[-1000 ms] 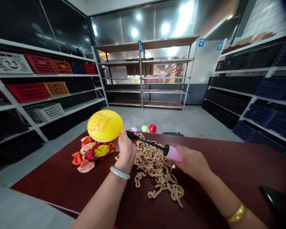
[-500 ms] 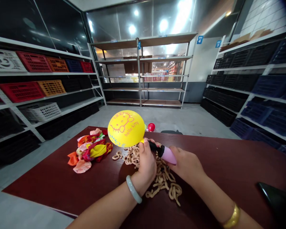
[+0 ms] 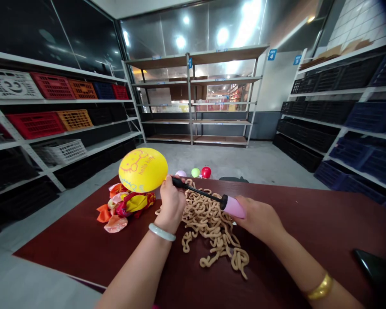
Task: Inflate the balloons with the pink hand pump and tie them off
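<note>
Yellow balloon (image 3: 143, 170), at eleven o'clock from the person, looks light, soft and easy to pop. I'd hold its neck, where the left hand (image 3: 172, 201) pinches. Right hand (image 3: 259, 219) fingers curl round the pump (image 3: 234, 207).

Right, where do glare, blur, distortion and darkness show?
All in the head view: white glare marks the shiny back panel; print on the yellow balloon looks slightly soft; the left shelf post leans, likely lens distortion; the black object fades into darkness.
</note>
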Available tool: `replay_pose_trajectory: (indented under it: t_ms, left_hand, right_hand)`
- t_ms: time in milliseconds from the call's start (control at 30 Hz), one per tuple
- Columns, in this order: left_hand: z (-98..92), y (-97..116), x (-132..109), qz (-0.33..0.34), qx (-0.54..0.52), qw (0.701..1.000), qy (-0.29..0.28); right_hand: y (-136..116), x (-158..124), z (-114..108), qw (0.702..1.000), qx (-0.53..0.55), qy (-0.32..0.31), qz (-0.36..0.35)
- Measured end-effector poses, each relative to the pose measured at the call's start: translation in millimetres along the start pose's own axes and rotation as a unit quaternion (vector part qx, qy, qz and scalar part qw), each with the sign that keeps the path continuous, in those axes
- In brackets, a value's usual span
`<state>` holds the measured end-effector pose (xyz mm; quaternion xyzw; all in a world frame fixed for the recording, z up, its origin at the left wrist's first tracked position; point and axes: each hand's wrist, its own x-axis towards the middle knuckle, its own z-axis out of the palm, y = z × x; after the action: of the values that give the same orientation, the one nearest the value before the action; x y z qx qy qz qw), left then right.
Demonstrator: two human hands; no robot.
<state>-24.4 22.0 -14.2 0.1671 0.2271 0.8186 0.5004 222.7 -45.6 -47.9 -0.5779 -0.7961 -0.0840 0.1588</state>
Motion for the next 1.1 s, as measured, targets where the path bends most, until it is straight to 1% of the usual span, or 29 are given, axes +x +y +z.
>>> replay_pose_trajectory:
  t_ms: [67,167,300,500,600,700,800,900,1000,1100]
  left_hand:
    - [-3.0,3.5,5.8,0.003,-0.005,1.0,0.002]
    - [-2.7,-2.3,-0.5,0.014,-0.009,1.0,-0.009]
    - [2.1,-22.2,-24.6,0.001,-0.006,0.999,-0.039]
    - [7.9,-52.0,-69.5,-0.065,0.007,0.997,-0.05]
    - [11.8,-57.1,-84.3,-0.081,0.017,0.994,-0.071]
    - [14.9,-55.4,-89.5,-0.079,0.022,0.994,-0.076]
    - [16.0,-51.4,-86.7,-0.077,0.028,0.994,-0.078]
    - [15.6,-44.6,-74.0,-0.054,0.039,0.995,-0.077]
    - [12.8,-30.5,-48.6,-0.017,0.04,0.997,-0.071]
    - [6.3,-10.5,-17.6,0.011,0.027,0.998,-0.06]
  right_hand:
    - [3.7,-0.3,0.8,1.0,-0.001,0.005,-0.005]
    - [5.8,-1.6,1.2,1.0,-0.009,0.005,-0.01]
    - [0.6,-2.6,0.5,1.0,-0.017,-0.002,-0.006]
    - [-14.4,-2.7,-1.3,1.0,0.009,-0.01,0.022]
    - [-19.0,-3.4,-3.1,0.999,0.021,-0.007,0.03]
    - [-21.4,-4.3,-4.5,0.999,0.03,0.003,0.027]
    - [-23.1,-4.6,-3.8,0.999,0.045,0.006,0.02]
    - [-22.7,-4.0,-0.8,0.998,0.064,0.006,0.019]
    - [-17.7,-2.4,2.7,0.998,0.061,0.007,0.021]
    - [-9.8,-0.3,4.8,0.999,0.043,0.002,0.016]
